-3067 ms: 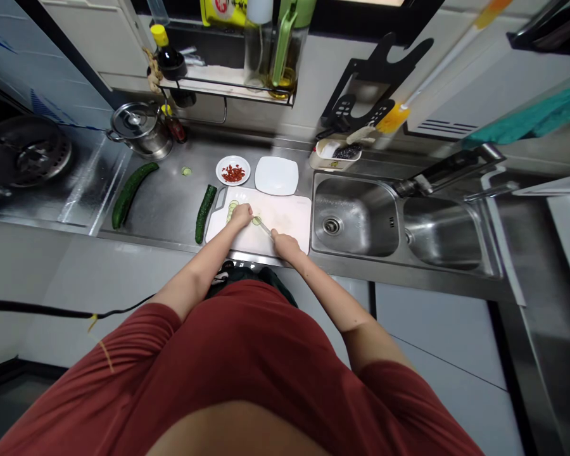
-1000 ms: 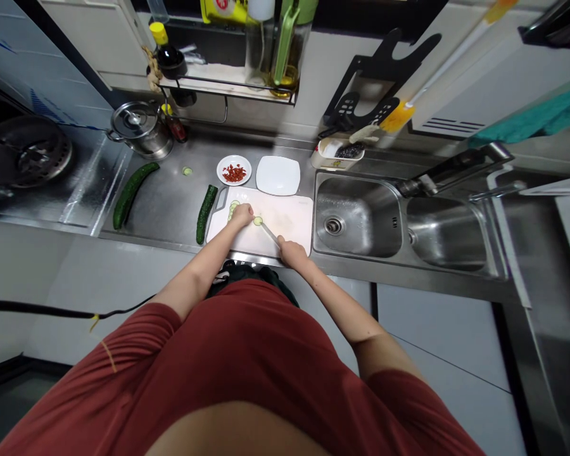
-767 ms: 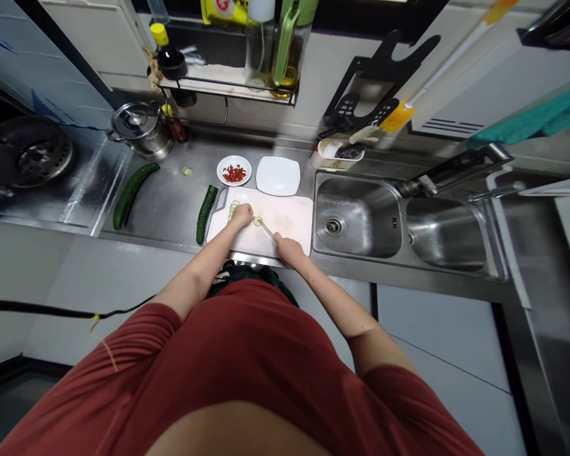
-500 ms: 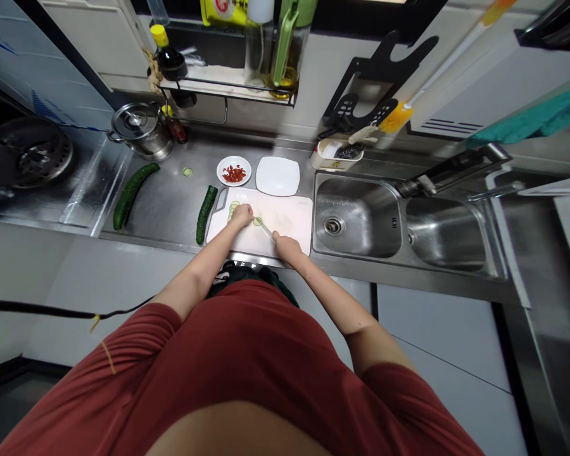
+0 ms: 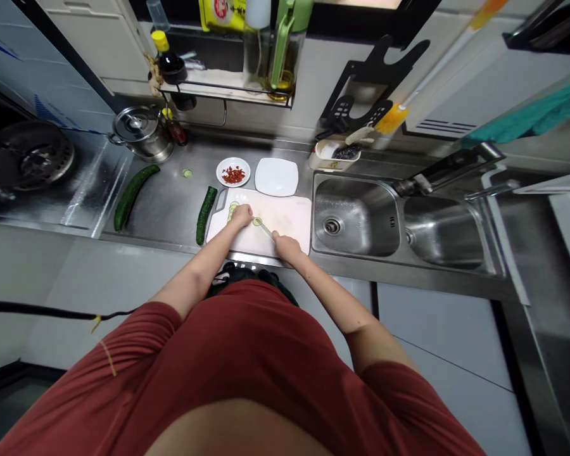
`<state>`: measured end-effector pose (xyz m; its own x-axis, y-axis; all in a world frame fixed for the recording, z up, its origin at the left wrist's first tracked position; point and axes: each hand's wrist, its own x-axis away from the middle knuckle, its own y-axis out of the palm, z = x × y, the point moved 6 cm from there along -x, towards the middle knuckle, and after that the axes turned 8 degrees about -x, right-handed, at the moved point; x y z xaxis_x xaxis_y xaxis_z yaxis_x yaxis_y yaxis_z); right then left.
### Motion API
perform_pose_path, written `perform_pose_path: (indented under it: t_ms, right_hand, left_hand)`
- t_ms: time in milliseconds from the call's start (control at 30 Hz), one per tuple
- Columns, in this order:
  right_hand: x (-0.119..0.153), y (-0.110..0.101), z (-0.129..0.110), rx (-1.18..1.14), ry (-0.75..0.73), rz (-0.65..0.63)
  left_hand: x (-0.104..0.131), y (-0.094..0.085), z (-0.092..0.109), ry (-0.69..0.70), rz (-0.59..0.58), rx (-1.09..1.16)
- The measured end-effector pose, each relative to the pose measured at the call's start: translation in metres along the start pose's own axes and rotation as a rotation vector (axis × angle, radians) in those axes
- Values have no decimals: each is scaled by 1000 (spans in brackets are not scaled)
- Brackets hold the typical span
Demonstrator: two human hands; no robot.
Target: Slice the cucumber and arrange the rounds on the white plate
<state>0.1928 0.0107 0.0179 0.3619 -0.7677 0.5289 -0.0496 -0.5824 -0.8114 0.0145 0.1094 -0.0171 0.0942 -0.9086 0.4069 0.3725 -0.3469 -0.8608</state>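
My right hand (image 5: 287,247) is closed round the handle of a knife (image 5: 266,231), whose blade points up and left over the white cutting board (image 5: 289,218). A round cucumber slice (image 5: 257,221) lies at the blade's tip. Just left of it, my left hand (image 5: 242,216) has its fingers pressed together; what they hold, if anything, is too small to tell. More cucumber slices (image 5: 232,209) lie on the board, partly behind my left hand. A cut cucumber (image 5: 206,215) rests along the board's left edge.
Behind the board stand a plate of red pieces (image 5: 233,172) and a square white plate (image 5: 276,177). A long cucumber (image 5: 132,197) and a lidded pot (image 5: 142,132) are at left. The double sink (image 5: 356,215) is at right. A bottle rack (image 5: 228,85) hangs above the counter.
The camera view has shifted slightly. Both hands and the knife stay in nearly the same place over the board.
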Motion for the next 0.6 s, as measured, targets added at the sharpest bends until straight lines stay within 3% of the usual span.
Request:
perform_pose_path:
  t_ms: [433, 600]
  right_hand:
    - [12, 12, 12, -6, 37, -17]
    - [17, 15, 15, -16, 55, -39]
  left_hand:
    - [3, 2, 0, 23, 29, 3]
    - [10, 5, 3, 75, 92, -33]
